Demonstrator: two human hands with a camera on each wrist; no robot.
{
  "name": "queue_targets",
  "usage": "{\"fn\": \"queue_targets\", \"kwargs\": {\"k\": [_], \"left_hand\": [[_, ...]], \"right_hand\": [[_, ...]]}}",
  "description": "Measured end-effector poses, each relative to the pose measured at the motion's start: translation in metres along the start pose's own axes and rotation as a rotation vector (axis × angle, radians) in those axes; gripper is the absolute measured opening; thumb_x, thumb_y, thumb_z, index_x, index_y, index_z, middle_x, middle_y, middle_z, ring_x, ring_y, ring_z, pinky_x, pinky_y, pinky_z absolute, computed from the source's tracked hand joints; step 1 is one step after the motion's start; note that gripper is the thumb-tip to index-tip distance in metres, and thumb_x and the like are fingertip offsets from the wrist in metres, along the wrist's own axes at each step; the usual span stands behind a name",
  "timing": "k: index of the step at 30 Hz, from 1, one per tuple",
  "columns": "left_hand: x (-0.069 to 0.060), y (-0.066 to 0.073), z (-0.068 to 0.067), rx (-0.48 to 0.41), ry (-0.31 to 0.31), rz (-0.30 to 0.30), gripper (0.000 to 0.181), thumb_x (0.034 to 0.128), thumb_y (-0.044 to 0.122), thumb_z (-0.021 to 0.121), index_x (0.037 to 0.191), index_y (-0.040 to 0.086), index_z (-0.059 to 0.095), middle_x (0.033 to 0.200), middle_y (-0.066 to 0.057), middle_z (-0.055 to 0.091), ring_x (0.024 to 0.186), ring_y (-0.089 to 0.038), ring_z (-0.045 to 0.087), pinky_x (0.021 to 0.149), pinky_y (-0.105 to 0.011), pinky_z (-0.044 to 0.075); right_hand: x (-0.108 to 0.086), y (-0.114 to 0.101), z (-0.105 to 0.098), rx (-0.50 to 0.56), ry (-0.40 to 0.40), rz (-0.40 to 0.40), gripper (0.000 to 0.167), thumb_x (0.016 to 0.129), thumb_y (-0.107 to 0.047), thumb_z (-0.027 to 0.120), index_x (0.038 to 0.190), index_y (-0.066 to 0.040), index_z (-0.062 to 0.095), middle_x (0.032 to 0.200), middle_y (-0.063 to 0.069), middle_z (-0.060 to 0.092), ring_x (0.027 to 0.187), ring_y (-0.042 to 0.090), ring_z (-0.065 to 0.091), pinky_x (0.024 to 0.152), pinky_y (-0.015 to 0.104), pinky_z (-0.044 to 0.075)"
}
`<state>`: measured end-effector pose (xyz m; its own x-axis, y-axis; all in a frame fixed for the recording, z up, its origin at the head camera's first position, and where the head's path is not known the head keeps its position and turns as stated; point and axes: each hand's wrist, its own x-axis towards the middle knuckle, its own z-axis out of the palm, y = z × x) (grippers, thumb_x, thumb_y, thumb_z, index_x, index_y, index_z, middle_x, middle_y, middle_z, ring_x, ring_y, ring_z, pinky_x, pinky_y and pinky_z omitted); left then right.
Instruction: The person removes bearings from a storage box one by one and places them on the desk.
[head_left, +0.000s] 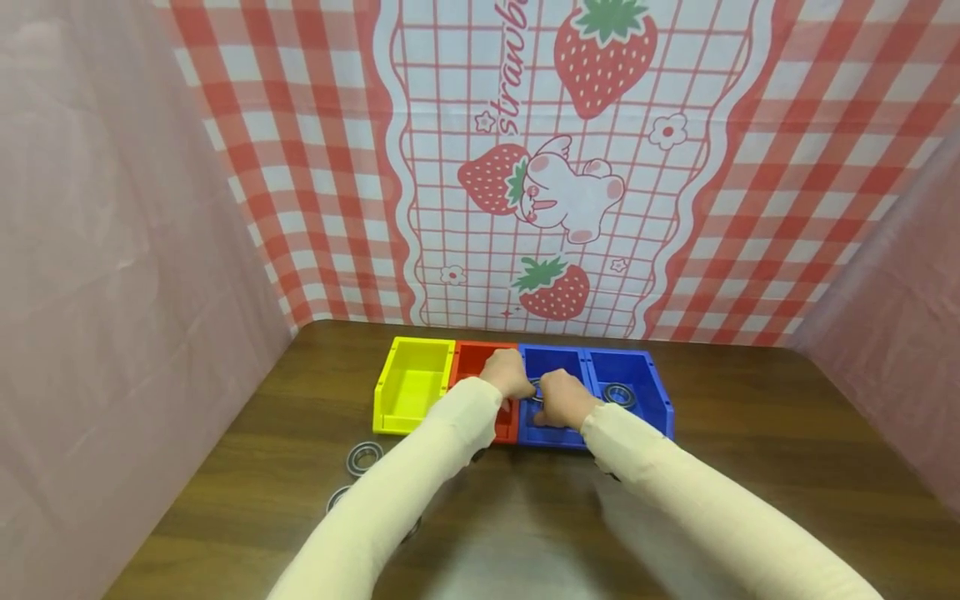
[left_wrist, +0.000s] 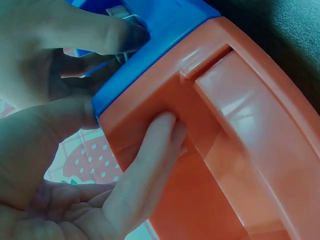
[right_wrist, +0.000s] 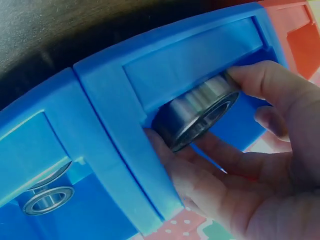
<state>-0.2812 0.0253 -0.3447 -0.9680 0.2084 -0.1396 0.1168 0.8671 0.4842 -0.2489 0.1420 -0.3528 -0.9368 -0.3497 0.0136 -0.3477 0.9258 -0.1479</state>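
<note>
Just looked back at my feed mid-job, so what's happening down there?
A person's right hand holds a bearing at the blue bin beside the red bin. Their left hand is where those two bins meet, fingers inside the red one. A second bearing sits in the far-right blue bin; others lie on the table.

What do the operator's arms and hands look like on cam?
The left sleeve and right sleeve are long, plain and pale cream, with softly ruffled edges at the wrists. Left hand and right hand wear no gloves. A small dark piece shows beneath the right wrist; too little visible to identify.
</note>
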Motion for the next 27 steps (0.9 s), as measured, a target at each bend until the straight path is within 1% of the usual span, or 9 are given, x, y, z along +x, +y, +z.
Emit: {"fn": "queue_targets", "kwargs": {"k": [3,5,9,11,15,20,23,25,27], "left_hand": [[0.001,0.0,0.001,-0.006,-0.025,0.002,0.018,0.0817,0.013,0.069,0.085,-0.003,0.062,0.066,-0.014,0.064,0.048,-0.021,0.067,0.037,-0.022,0.046],[0.001,0.0,0.001,-0.011,-0.042,0.006,0.017,0.0826,0.013,0.068,0.085,-0.004,0.062,0.06,-0.011,0.059,0.049,-0.023,0.067,0.037,-0.023,0.047],[0.001,0.0,0.002,0.005,-0.049,0.024,0.019,0.0841,0.014,0.068,0.088,-0.004,0.062,0.057,-0.008,0.055,0.046,-0.021,0.065,0.037,-0.023,0.047],[0.001,0.0,0.004,0.02,-0.047,0.039,0.02,0.0849,0.016,0.068,0.088,-0.003,0.063,0.058,-0.008,0.057,0.042,-0.018,0.062,0.037,-0.022,0.046],[0.001,-0.001,0.006,0.026,-0.046,0.054,0.021,0.0853,0.018,0.069,0.088,-0.003,0.063,0.061,-0.01,0.059,0.039,-0.015,0.056,0.037,-0.022,0.046],[0.0,-0.001,0.006,0.004,-0.047,0.051,0.027,0.0846,0.021,0.072,0.092,-0.003,0.063,0.064,-0.01,0.058,0.04,-0.017,0.058,0.037,-0.023,0.047],[-0.001,-0.002,0.006,-0.009,-0.046,0.052,0.029,0.0841,0.023,0.073,0.093,-0.003,0.063,0.066,-0.01,0.058,0.041,-0.017,0.058,0.038,-0.023,0.047],[-0.001,-0.003,0.006,-0.015,-0.038,0.055,0.029,0.0839,0.022,0.074,0.093,-0.003,0.063,0.068,-0.01,0.059,0.041,-0.017,0.057,0.039,-0.023,0.047],[0.0,-0.003,0.006,-0.014,-0.031,0.052,0.029,0.0836,0.022,0.074,0.094,-0.003,0.063,0.068,-0.009,0.058,0.042,-0.016,0.056,0.04,-0.023,0.047]], "right_hand": [[-0.004,0.0,-0.001,0.014,-0.013,-0.003,0.027,0.069,-0.014,0.08,0.066,-0.003,0.055,0.066,0.006,0.054,0.06,0.018,0.051,0.059,0.035,0.049],[-0.007,0.0,-0.002,0.018,-0.026,0.002,0.028,0.072,-0.015,0.079,0.079,0.003,0.059,0.075,0.013,0.06,0.067,0.023,0.059,0.064,0.038,0.053],[-0.014,0.0,0.001,-0.01,-0.037,-0.003,0.049,0.079,-0.021,0.075,0.11,0.011,0.055,0.096,0.026,0.062,0.087,0.038,0.063,0.081,0.049,0.054],[-0.018,0.0,0.003,-0.026,-0.012,-0.033,0.056,0.079,-0.021,0.074,0.118,0.013,0.052,0.101,0.03,0.061,0.09,0.041,0.061,0.085,0.053,0.051],[-0.03,0.0,0.005,-0.037,0.035,-0.094,0.056,0.078,-0.021,0.075,0.119,0.01,0.053,0.103,0.029,0.061,0.091,0.039,0.06,0.088,0.055,0.048],[-0.045,0.0,0.002,-0.044,0.049,-0.142,0.056,0.077,-0.019,0.076,0.121,0.008,0.056,0.108,0.026,0.063,0.1,0.038,0.061,0.096,0.059,0.045],[-0.053,-0.001,0.001,-0.056,0.061,-0.163,0.054,0.076,-0.019,0.077,0.12,0.006,0.057,0.106,0.025,0.063,0.1,0.038,0.061,0.098,0.061,0.043],[-0.058,-0.002,0.0,-0.063,0.071,-0.181,0.048,0.075,-0.019,0.079,0.113,0.004,0.059,0.098,0.021,0.063,0.092,0.034,0.061,0.095,0.06,0.045],[-0.061,-0.002,-0.001,-0.064,0.074,-0.185,0.043,0.074,-0.02,0.08,0.106,0.0,0.059,0.092,0.017,0.061,0.084,0.029,0.059,0.089,0.055,0.05]]}}
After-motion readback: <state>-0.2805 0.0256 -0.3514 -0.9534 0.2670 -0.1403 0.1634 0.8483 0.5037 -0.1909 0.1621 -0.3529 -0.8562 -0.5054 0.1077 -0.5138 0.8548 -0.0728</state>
